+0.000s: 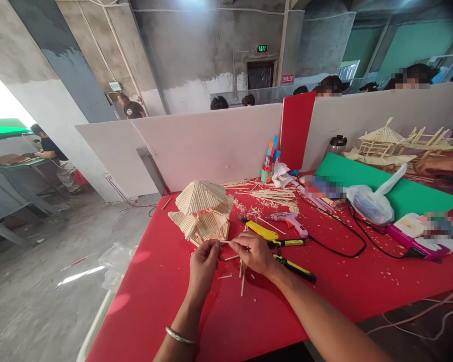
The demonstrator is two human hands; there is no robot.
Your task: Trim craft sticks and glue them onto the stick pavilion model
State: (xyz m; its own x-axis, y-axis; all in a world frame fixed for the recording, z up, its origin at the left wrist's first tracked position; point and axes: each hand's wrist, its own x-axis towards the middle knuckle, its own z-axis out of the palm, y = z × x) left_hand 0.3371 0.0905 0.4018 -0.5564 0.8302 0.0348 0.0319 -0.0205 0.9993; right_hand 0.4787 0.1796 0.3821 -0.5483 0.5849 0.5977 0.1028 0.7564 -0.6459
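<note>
Between the fingertips of both hands is a short pale wooden stick (225, 242). My left hand (205, 259) pinches its left end, and my right hand (253, 251) pinches the right end. Just beyond them stands a small pavilion model (202, 211) built of wooden sticks, with two tiers of roof. Loose sticks (242, 284) lie partly hidden under my right hand. Close to that hand are a yellow utility knife (261, 230) and black-and-yellow pliers (294, 266).
A pink glue gun (291, 221) with a black cord lies to the right. Stick piles (272, 193) and shavings cover the back of the red table (136, 306). Farther right are a plastic bag (372, 203), a green board (340, 171), another stick model (385, 141) and another person's hand (441, 165).
</note>
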